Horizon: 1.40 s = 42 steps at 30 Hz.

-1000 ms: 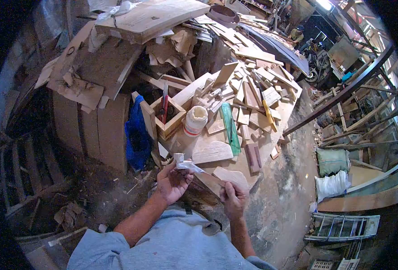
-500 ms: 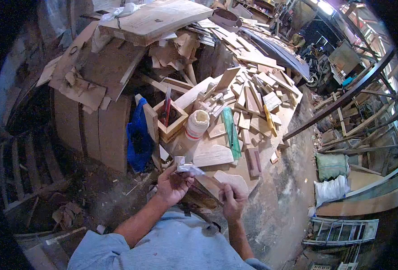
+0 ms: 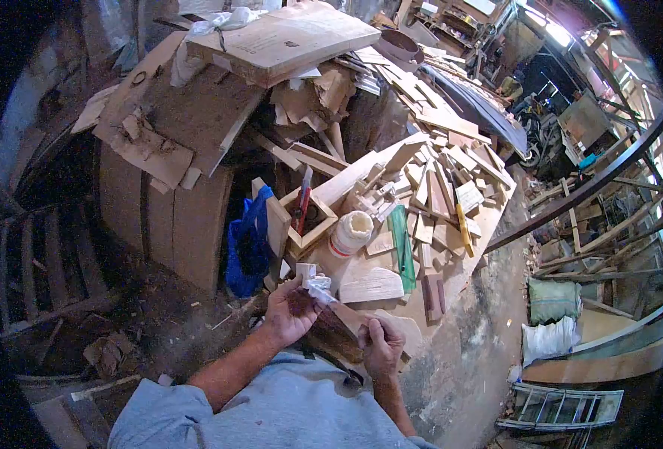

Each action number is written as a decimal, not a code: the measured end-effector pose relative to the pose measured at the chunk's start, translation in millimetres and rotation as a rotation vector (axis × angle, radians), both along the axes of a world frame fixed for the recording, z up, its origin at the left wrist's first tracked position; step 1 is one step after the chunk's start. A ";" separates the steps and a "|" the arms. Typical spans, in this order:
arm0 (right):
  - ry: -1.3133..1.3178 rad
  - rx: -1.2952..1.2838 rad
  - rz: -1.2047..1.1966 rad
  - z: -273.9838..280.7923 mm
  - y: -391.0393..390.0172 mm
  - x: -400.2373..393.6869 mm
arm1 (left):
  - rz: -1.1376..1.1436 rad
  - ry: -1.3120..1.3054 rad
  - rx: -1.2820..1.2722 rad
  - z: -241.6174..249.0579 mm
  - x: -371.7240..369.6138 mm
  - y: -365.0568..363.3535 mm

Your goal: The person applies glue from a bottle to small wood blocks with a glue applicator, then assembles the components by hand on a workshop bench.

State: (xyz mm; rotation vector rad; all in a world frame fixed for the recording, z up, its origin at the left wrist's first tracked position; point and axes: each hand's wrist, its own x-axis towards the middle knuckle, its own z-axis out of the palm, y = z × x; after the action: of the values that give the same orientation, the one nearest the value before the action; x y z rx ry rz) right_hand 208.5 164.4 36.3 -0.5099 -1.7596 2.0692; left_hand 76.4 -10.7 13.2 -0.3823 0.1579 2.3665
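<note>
My left hand (image 3: 289,317) has its fingers closed around a small white block-like piece (image 3: 306,271) with a crumpled, shiny white wrapping (image 3: 319,287). From it a thin, pale strip appears to run toward my right hand (image 3: 382,343), which is closed in a pinch. What sits between the right fingertips is too small to make out. Just beyond my hands lies a pale wooden piece with a rounded end (image 3: 371,285). Another rounded wooden piece (image 3: 408,334) lies partly behind the right hand. A white plastic jar (image 3: 351,235) with its top uncovered stands past them.
Wood offcuts (image 3: 440,187) pile up across the bench. A green translucent piece (image 3: 402,251), a yellow-handled tool (image 3: 464,230) and a wooden box (image 3: 312,233) holding a red tool (image 3: 300,208) lie there. A blue bag (image 3: 249,247) hangs left. A person (image 3: 509,86) is far back.
The view has shifted, so the bench appears lower and to the right. The white wrapping at my left hand looks more bunched up. Both hands stay closed, close to each other.
</note>
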 end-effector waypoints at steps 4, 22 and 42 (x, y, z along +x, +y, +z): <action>0.041 0.188 0.032 6.6 6.2 -25.0 | -0.089 -0.008 0.007 -0.4 -12.7 -4.6; 0.053 0.124 0.088 48.0 33.3 -70.9 | -0.305 0.030 0.006 9.3 -39.3 5.3; 0.006 0.714 -0.219 80.2 88.2 -112.9 | -0.361 0.055 0.220 -9.7 -40.4 8.4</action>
State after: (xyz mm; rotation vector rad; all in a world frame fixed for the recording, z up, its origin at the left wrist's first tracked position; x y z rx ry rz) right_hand 95.6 252.7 116.5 -0.4418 -2.1536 1.1757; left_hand 36.0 -2.3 3.5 -0.1660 -0.0089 2.0126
